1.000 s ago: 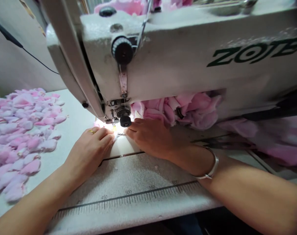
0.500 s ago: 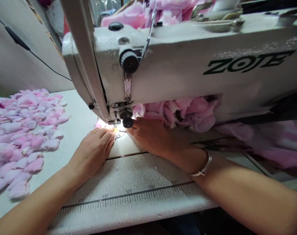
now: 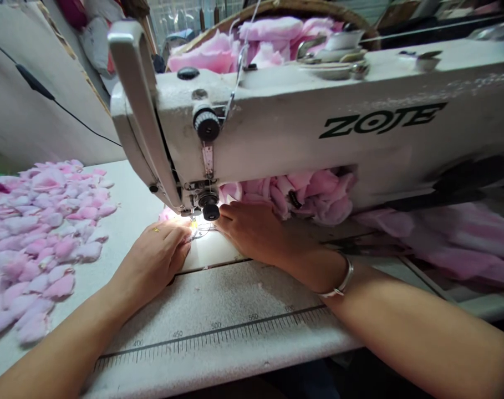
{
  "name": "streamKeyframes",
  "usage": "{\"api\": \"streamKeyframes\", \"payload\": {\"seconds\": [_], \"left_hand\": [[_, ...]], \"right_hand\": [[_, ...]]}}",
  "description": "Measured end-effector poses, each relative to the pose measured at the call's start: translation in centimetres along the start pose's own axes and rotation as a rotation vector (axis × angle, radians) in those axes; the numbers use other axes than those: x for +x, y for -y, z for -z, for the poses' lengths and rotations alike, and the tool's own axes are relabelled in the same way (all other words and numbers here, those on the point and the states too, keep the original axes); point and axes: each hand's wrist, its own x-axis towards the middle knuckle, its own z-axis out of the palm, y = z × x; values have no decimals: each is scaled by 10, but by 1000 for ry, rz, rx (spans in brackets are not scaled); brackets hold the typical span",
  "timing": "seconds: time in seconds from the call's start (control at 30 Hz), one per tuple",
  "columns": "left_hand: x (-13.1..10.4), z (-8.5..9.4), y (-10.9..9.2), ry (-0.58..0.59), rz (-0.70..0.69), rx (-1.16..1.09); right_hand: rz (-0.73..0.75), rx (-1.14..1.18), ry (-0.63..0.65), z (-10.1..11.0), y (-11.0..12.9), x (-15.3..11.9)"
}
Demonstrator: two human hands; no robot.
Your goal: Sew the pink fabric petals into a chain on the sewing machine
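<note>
A white sewing machine marked ZOJE stands over the lit needle plate. To the left of the needle, my left hand lies with its fingers together at a small piece of pink fabric, mostly hidden by the hand and the glare. My right hand is right of the needle, fingers curled in, its fingertips hidden behind the black knob; what it holds cannot be made out. Bunched pink fabric fills the space under the machine arm, behind my right hand.
Many small pink padded pieces cover the table's left side. A basket of pink fabric stands behind the machine. More pink fabric lies at the right. A ruler strip runs along the table's front.
The view has shifted, so the machine sits slightly lower and farther left, and more of the basket shows behind it. Both hands stay beside the needle, almost unmoved.
</note>
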Motion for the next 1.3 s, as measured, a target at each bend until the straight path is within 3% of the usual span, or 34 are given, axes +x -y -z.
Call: {"api": "streamKeyframes", "payload": {"seconds": [0.3,0.63,0.9,1.3], "left_hand": [[-2,2,-16,6,33,44],[1,0,-17,56,102,-31],[0,-5,-14,-44,144,-69],[1,-6,-18,-29,169,-69]], "right_hand": [[97,-21,-7,0,-2,0],[59,-13,46,-1,4,3],[46,-5,51,0,3,3],[44,6,41,-2,3,3]]}}
